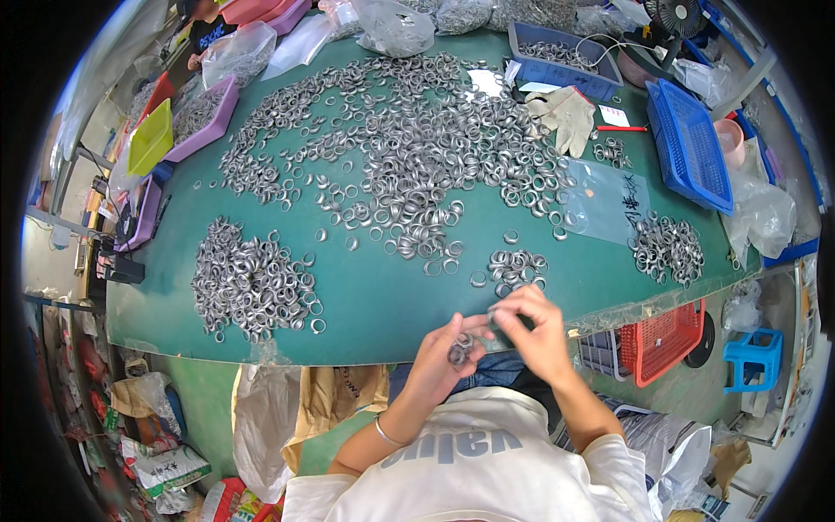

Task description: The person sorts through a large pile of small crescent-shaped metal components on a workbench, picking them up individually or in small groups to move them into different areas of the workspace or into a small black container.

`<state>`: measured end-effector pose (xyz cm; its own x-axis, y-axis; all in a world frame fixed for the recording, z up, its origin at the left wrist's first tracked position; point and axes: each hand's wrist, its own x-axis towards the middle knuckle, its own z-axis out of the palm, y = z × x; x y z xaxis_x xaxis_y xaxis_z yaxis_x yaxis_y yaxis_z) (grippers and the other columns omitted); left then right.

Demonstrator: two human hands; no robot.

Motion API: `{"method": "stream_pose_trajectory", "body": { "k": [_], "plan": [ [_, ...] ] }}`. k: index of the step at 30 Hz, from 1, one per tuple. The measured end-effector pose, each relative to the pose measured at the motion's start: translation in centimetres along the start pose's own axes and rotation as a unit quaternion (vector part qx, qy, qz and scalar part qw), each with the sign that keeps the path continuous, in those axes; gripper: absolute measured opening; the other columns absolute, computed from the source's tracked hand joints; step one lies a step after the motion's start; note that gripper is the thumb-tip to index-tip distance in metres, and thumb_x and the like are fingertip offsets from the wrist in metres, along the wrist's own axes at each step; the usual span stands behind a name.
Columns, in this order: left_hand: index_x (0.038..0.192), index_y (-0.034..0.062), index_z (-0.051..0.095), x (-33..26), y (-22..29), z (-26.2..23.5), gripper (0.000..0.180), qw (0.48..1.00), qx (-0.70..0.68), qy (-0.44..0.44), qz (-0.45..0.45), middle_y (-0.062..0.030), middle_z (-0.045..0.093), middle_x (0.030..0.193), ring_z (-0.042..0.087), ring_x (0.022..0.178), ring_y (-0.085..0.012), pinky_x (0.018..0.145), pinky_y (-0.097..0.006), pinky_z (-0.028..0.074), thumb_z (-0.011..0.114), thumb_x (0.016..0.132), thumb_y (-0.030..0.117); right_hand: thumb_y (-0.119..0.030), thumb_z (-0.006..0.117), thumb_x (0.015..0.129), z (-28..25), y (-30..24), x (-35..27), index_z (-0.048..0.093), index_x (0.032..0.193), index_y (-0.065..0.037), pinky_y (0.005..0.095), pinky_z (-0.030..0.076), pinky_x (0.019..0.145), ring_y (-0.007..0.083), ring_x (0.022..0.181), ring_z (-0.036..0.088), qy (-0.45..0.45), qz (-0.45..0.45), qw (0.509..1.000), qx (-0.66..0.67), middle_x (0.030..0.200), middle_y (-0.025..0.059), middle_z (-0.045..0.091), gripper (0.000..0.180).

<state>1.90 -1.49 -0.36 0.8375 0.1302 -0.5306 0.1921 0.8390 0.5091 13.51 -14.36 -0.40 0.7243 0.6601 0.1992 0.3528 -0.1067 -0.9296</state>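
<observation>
My left hand (pixel 445 355) is cupped at the table's near edge and holds a few small grey metal rings (pixel 459 350) in its palm. My right hand (pixel 532 322) sits just to the right of it, fingers pinched on one ring near the left fingertips. A small cluster of rings (pixel 515 266) lies on the green table (pixel 391 296) just beyond my hands. A big spread of rings (pixel 417 157) covers the table's middle, and a dense heap of rings (pixel 248 283) lies at the near left.
Another ring pile (pixel 667 248) lies at the right. A blue basket (pixel 689 143), a blue tray (pixel 561 61), work gloves (pixel 565 113), a clear plastic sheet (pixel 613 200), a purple tray (pixel 204 117) and a yellow-green tray (pixel 150 139) ring the table. A red crate (pixel 661 339) and a blue stool (pixel 755 357) stand below.
</observation>
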Motion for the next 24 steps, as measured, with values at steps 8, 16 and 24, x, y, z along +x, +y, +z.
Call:
{"method": "stream_pose_trajectory", "body": {
  "k": [8,16,24],
  "plan": [
    [0.102,-0.0009,0.063,0.6,-0.8,-1.0,0.026,0.999,0.015,-0.004,-0.029,-0.0035,0.057,0.075,0.045,0.055,-0.0056,0.046,-0.016,0.033,0.051,0.097,0.021,-0.002,0.070,0.074,-1.2,0.0,2.5,0.067,0.087,-0.002,0.0351,0.043,0.074,0.0267,0.080,0.055,0.096,-0.076,0.970,-0.209,0.080,0.0103,0.060,0.013],
    [0.119,0.0014,0.058,0.4,-1.0,-0.7,0.029,0.999,0.018,-0.033,0.013,-0.0011,0.058,0.082,0.045,0.065,-0.0052,0.044,-0.015,0.029,0.055,0.096,0.018,-0.005,0.074,0.069,-1.3,1.0,1.3,0.066,0.081,-0.005,0.0350,0.038,0.069,0.0244,0.077,0.054,0.056,-0.069,0.984,-0.153,0.077,0.0052,0.059,0.014],
    [0.117,-0.0017,0.059,1.0,-1.5,-0.6,0.029,0.997,0.058,-0.046,-0.012,0.0009,0.051,0.077,0.042,0.063,-0.0050,0.046,-0.016,0.031,0.055,0.095,0.017,0.000,0.071,0.070,-2.5,-2.6,0.1,0.068,0.088,-0.001,0.0348,0.044,0.075,0.0252,0.081,0.057,-0.128,-0.040,0.988,-0.078,0.086,0.0089,0.062,0.019]
  ]
}}
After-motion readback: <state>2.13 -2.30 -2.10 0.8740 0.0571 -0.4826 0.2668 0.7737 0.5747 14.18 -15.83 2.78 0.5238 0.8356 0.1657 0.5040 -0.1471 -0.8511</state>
